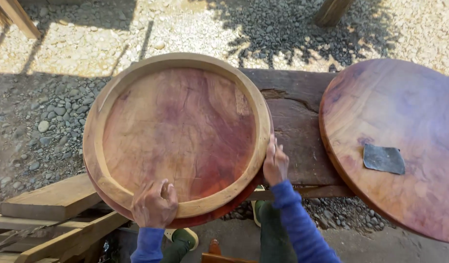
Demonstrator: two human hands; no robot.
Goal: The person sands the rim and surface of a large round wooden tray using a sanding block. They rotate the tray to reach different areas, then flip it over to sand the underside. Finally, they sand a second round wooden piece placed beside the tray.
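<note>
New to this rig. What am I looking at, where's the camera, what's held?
There is no machine here, only a person's two bare hands. The single camera sits on that person's head and looks down. The left hand rests on the near rim of a round wooden tray, fingers curled inside it. The right hand grips the tray's right edge. The tray leans on a dark wooden bench outdoors, over gravel. Beside it lies a round wooden disc with a small flat dark metal piece on top. Planks lie lower left.
</note>
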